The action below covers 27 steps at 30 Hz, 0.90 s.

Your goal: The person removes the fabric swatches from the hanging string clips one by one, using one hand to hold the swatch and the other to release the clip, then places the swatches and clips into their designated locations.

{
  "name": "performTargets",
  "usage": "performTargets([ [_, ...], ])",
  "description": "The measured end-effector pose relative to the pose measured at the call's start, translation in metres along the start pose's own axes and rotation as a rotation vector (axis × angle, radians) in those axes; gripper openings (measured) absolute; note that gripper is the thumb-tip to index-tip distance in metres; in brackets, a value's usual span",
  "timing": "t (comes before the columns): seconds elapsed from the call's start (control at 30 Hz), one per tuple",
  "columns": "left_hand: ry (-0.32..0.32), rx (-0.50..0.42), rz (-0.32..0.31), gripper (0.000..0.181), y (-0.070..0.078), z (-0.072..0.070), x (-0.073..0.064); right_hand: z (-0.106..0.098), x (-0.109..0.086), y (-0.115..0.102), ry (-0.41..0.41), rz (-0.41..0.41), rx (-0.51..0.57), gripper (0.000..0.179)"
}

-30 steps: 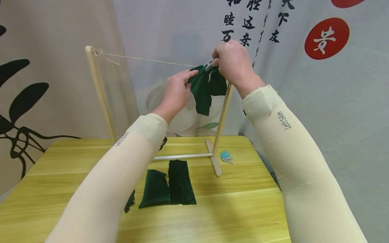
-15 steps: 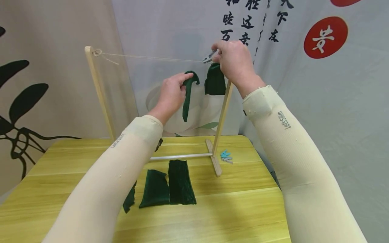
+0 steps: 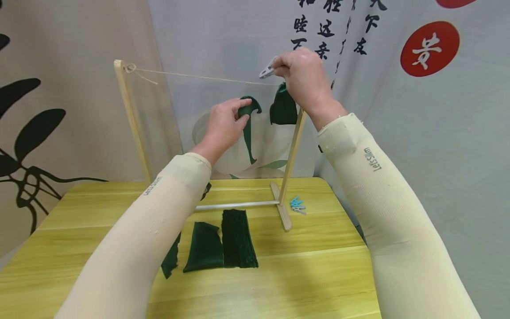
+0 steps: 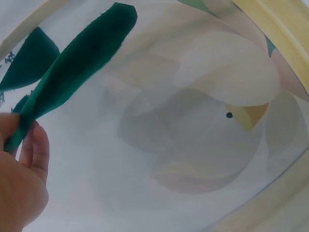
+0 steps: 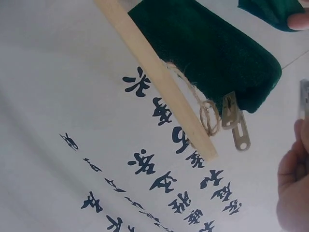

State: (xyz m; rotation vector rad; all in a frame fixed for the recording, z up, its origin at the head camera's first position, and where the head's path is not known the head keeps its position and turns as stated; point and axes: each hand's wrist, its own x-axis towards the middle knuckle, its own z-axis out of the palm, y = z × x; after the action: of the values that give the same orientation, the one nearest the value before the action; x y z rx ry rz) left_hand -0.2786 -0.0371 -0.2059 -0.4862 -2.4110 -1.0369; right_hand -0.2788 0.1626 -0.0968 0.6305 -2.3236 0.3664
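Observation:
My left hand pinches a narrow, folded-over strip of dark green cloth, which dangles below the string, apart from it. In the left wrist view the same cloth sticks out from between thumb and fingers. Just above the string, my right hand holds a grey clothespin between thumb and fingers. A second green cloth hangs over the string near the right post. In the right wrist view another clothespin clips this cloth by its upper edge.
Wooden posts carry the string, the left one and the right one, joined below by a pale rod. Several green cloths lie on the table. Blue and grey clothespins lie by the right foot.
The clothespin came away from the held cloth, and my left hand drew that cloth down and left, off the string. The clothespin then moved slightly up and left.

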Motion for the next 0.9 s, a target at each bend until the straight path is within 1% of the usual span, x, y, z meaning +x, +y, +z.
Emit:
performTargets([
  [0.07,-0.005,0.0,-0.026,0.045,-0.001,-0.002,0.001,0.001,-0.001,0.0,0.037,-0.003,0.02,0.023],
  [0.2,-0.012,0.002,-0.067,0.048,-0.007,-0.005,0.001,0.002,-0.003,0.002,0.139,-0.044,0.053,0.02],
  [0.33,-0.006,0.025,-0.071,0.048,-0.016,-0.009,0.0,0.004,-0.005,0.008,0.261,-0.117,0.075,0.017],
  [0.4,-0.011,0.039,-0.074,0.049,-0.021,-0.011,-0.001,0.004,-0.008,0.013,0.303,-0.149,0.086,0.016],
  [0.47,-0.024,0.054,-0.074,0.05,-0.026,-0.012,-0.003,0.004,-0.014,0.019,0.328,-0.171,0.09,0.016],
  [0.53,-0.039,0.064,-0.069,0.05,-0.032,-0.014,-0.006,0.004,-0.022,0.026,0.342,-0.177,0.096,0.015],
  [0.6,-0.053,0.073,-0.052,0.051,-0.038,-0.014,-0.01,0.005,-0.033,0.033,0.345,-0.162,0.111,0.015],
  [0.7,-0.074,0.103,-0.033,0.051,-0.043,-0.016,-0.02,0.004,-0.054,0.042,0.336,-0.131,0.139,0.012],
  [0.9,-0.148,0.158,-0.012,0.05,-0.051,-0.014,-0.043,0.004,-0.104,0.062,0.257,-0.044,0.159,0.008],
])
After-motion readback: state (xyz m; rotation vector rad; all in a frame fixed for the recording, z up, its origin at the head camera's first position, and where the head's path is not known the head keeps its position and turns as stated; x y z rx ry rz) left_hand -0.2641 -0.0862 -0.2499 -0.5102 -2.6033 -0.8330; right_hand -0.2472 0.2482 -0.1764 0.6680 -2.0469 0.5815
